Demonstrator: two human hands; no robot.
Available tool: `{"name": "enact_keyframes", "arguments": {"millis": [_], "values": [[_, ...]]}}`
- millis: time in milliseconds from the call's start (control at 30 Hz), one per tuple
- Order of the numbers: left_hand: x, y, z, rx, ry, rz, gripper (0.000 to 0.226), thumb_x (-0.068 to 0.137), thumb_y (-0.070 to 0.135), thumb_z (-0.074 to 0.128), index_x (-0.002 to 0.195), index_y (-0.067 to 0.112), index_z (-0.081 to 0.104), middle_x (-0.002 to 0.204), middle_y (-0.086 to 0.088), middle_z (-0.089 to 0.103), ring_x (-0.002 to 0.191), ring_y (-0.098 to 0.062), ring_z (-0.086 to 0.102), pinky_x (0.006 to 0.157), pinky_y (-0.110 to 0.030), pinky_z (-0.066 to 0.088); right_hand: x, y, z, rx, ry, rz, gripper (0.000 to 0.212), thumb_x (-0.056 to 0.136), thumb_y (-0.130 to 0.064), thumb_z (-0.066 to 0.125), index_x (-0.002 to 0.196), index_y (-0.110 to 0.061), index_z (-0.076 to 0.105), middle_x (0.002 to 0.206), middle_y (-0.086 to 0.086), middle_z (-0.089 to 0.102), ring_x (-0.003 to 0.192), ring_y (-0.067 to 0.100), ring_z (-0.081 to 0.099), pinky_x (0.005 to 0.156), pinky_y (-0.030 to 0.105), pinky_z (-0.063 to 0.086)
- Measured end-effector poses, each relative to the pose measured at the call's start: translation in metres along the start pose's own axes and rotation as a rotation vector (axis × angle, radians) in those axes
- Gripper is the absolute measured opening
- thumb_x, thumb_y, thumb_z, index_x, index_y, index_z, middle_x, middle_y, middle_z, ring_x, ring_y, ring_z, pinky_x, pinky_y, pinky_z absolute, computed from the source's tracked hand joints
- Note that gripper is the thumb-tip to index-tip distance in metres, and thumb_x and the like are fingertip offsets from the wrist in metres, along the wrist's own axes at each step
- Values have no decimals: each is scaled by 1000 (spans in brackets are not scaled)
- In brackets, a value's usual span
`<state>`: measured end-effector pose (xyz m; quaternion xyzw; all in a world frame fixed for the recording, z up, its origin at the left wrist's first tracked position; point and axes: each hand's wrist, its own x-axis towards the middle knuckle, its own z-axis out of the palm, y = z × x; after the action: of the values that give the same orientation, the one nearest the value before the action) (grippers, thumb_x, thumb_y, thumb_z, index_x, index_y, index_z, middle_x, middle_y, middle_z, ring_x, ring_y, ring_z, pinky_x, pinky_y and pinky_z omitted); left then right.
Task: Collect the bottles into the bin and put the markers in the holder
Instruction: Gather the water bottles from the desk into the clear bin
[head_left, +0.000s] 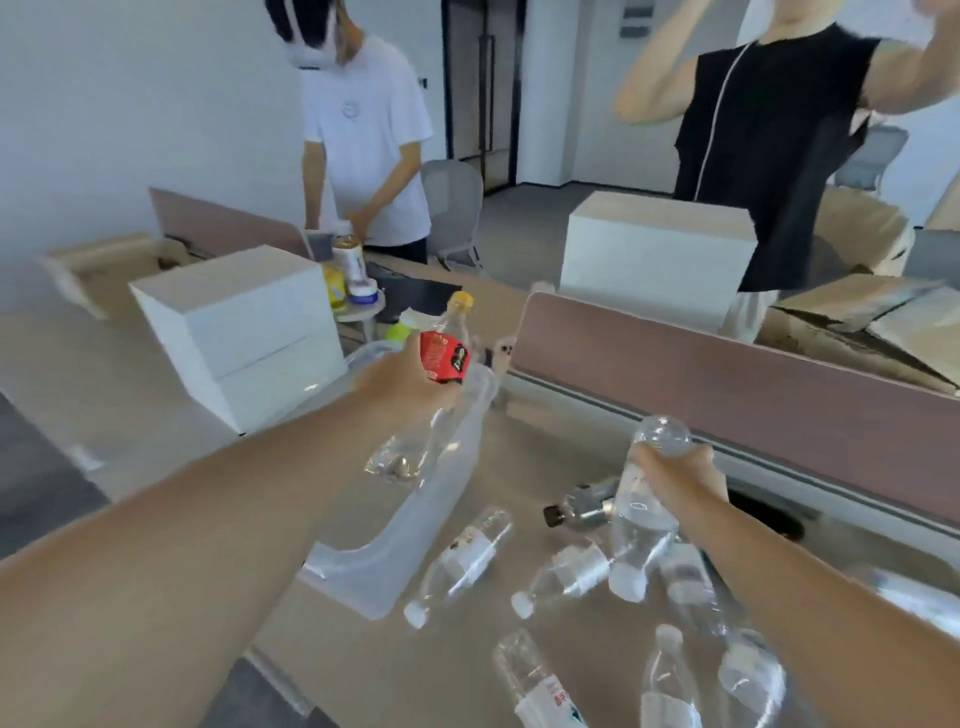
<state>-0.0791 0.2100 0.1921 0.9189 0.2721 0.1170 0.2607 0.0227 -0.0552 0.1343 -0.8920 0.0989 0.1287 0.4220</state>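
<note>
My left hand (400, 384) grips a clear bottle with a red label and yellow cap (441, 358), held over the translucent plastic bin (415, 545) on the desk. My right hand (675, 473) holds a clear unlabelled bottle (636, 525) upside down, its cap pointing at the desk. Several more clear bottles lie on the desk to the right of the bin, among them a white-capped one (462, 564) and a dark-capped one (582, 506). No markers or holder can be made out.
A white box (244, 332) stands left of the bin. A pink-brown divider (727, 379) borders the desk on the right, with a second white box (654, 260) behind it. Two people stand across the desks. Cardboard boxes (857, 312) sit far right.
</note>
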Motion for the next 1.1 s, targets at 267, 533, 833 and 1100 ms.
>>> {"name": "enact_keyframes", "arguments": {"millis": [267, 533, 833, 1100], "values": [[29, -110, -45, 152, -36, -228, 85, 76, 52, 65, 146, 26, 23, 117, -6, 59, 103, -26, 58, 82, -34, 47, -34, -98, 96, 44, -162, -190, 68, 76, -45, 58, 130, -6, 43, 101, 13, 62, 77, 24, 58, 54, 28, 40], [102, -181, -13, -30, -262, -113, 82, 67, 40, 75, 138, 25, 36, 108, -1, 57, 95, -20, 57, 73, -27, 50, -40, -172, 189, 27, -106, -178, 70, 80, -40, 58, 137, -8, 34, 118, 13, 58, 94, 27, 59, 62, 30, 42], [136, -242, 70, 72, -566, -111, 89, 80, 39, 68, 149, 16, 16, 122, -12, 57, 108, -30, 59, 90, -37, 52, -41, -162, 253, 100, -88, -101, 69, 83, -37, 58, 143, -16, 31, 84, -7, 57, 72, 10, 57, 54, 26, 41], [124, -273, 121, 139, -573, -141, 97, 84, 44, 65, 153, 14, 4, 127, -16, 53, 111, -33, 59, 93, -38, 50, -29, -157, 255, 57, -58, -119, 75, 83, -39, 61, 146, -19, 27, 106, 1, 58, 73, 8, 58, 56, 26, 45]]}}
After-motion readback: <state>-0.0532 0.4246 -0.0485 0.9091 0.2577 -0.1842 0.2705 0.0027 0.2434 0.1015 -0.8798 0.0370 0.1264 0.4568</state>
